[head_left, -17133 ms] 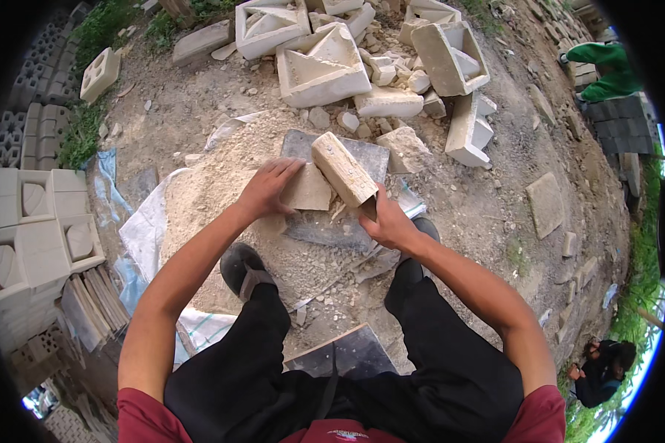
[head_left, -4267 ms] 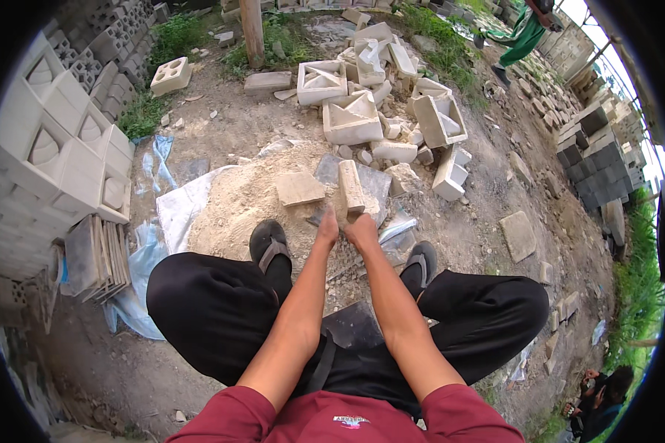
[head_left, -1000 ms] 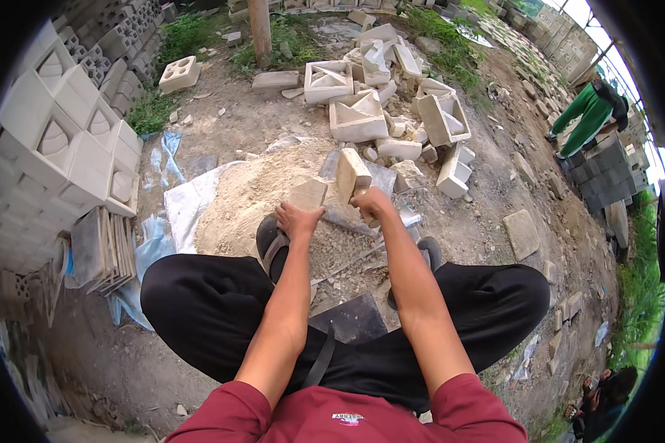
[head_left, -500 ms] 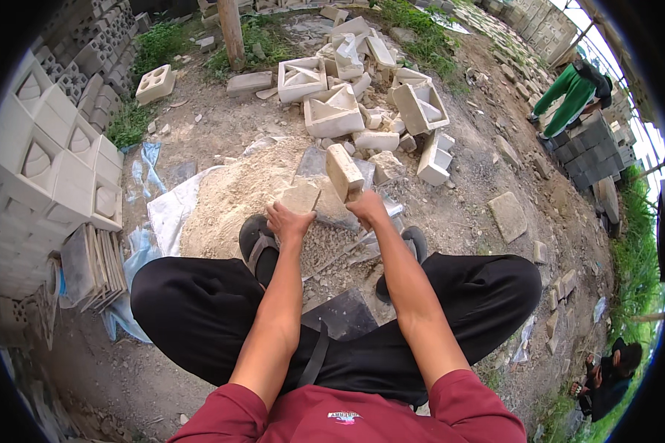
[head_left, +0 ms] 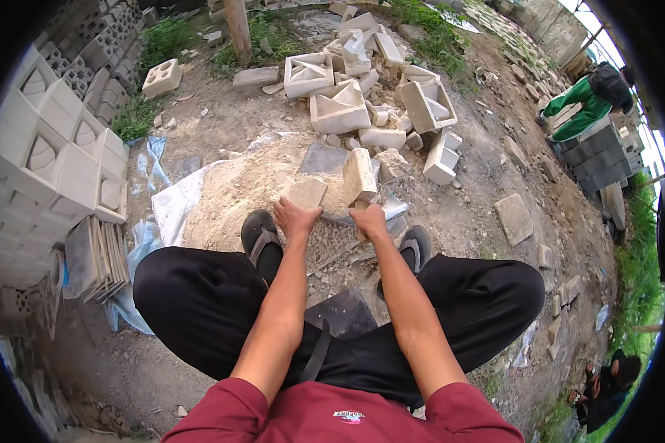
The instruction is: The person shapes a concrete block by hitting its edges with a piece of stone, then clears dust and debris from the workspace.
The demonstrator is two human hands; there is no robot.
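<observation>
My left hand (head_left: 296,216) is closed around the near edge of a flat, pale piece of broken block (head_left: 307,192), above crushed tan rubble. Just to its right, my right hand (head_left: 368,219) grips the short handle of a mallet (head_left: 359,174) with a thick, rectangular, dust-coated head. The mallet head is raised and apart from the piece. Beneath them, a dark flat slab (head_left: 321,159) lies partly covered by the pale powder heap (head_left: 247,183). My feet stand on either side of the rubble.
Broken hollow blocks (head_left: 340,108) are piled ahead. Stacked pale blocks (head_left: 66,173) and leaning thin boards (head_left: 100,258) stand at left. A person in green trousers (head_left: 582,103) bends over grey blocks (head_left: 598,159) at far right; another person (head_left: 609,387) is at lower right.
The mallet has moved slightly down and to the right, its head now more upright. The block piece in my left hand has turned a little. The person in green has shifted posture.
</observation>
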